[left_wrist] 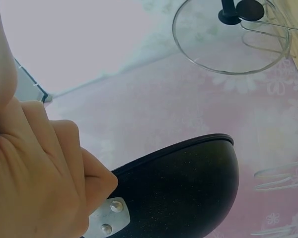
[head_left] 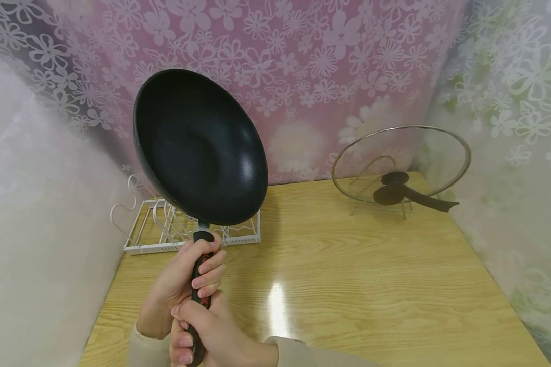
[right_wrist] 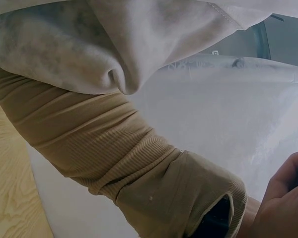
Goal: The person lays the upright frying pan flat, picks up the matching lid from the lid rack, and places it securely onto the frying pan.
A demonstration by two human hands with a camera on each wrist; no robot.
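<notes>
A deep black wok (head_left: pixel 197 148) is held up in the air in the head view, its dark inside turned toward me and its rim tilted. My left hand (head_left: pixel 183 267) grips the upper part of its black handle (head_left: pixel 197 285), close to the bowl. Below it, my right hand (head_left: pixel 218 326) wraps the lower end of the same handle. In the left wrist view, the wok's outer side (left_wrist: pixel 188 188) and a riveted metal bracket (left_wrist: pixel 109 218) show beside the left hand's knuckles. A tan sleeve (right_wrist: pixel 139 163) fills much of the right wrist view.
Behind and below the wok, a white wire rack (head_left: pixel 142 224) stands on the wood-grain table (head_left: pixel 349 265). At the back right a glass lid (head_left: pixel 464 153) with a black knob leans upright in a small wire stand (head_left: pixel 404 211). Flowered cloth (head_left: pixel 326 76) hangs around the back.
</notes>
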